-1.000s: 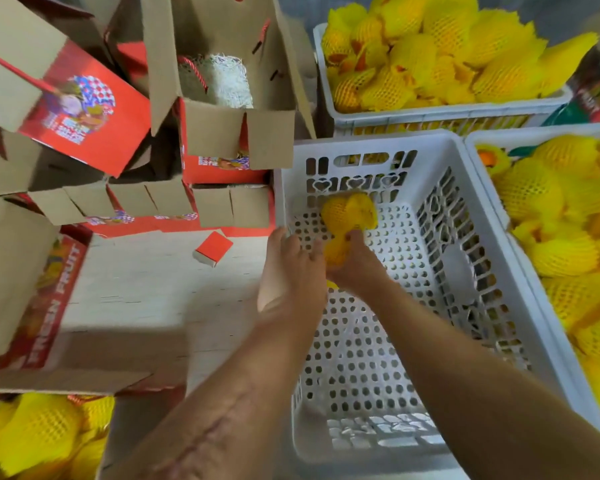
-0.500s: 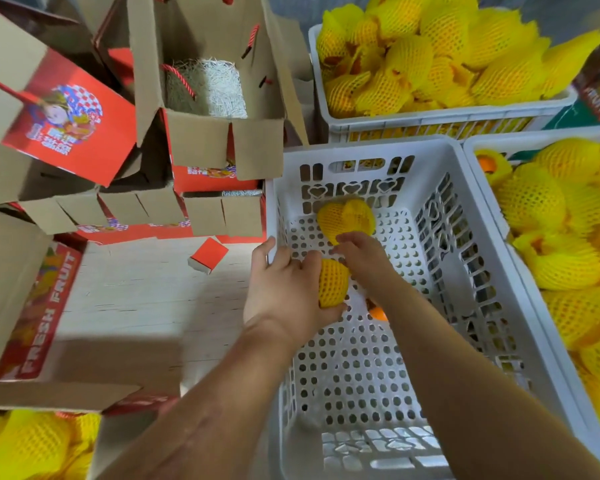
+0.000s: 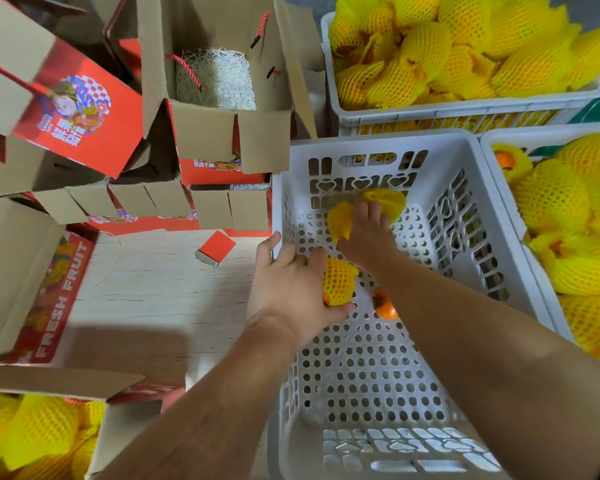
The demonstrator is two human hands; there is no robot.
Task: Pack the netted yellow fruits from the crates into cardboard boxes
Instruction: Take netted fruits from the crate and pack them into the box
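Observation:
Both hands reach into a nearly empty white perforated crate (image 3: 465,188). My left hand (image 3: 291,289) grips a fruit in yellow foam netting (image 3: 338,280) near the crate's left wall. Further in, my right hand (image 3: 368,233) rests on another netted yellow fruit (image 3: 381,202) by the far wall, fingers curled over it. A bare orange fruit (image 3: 385,306) lies on the crate floor, partly hidden by my right forearm. An open cardboard box (image 3: 229,129) with white shredded padding stands at the upper left.
Two white crates full of netted yellow fruits stand at the back (image 3: 465,109) and at the right (image 3: 506,140). Red-printed cardboard boxes (image 3: 66,109) are stacked on the left, one at the lower left (image 3: 84,386) holding netted fruits. A small red carton (image 3: 215,247) lies on the pale boards.
My left hand took hold of a netted fruit and drew it toward the crate's left wall. My right hand moved further in onto the fruit by the far wall, uncovering the bare orange fruit.

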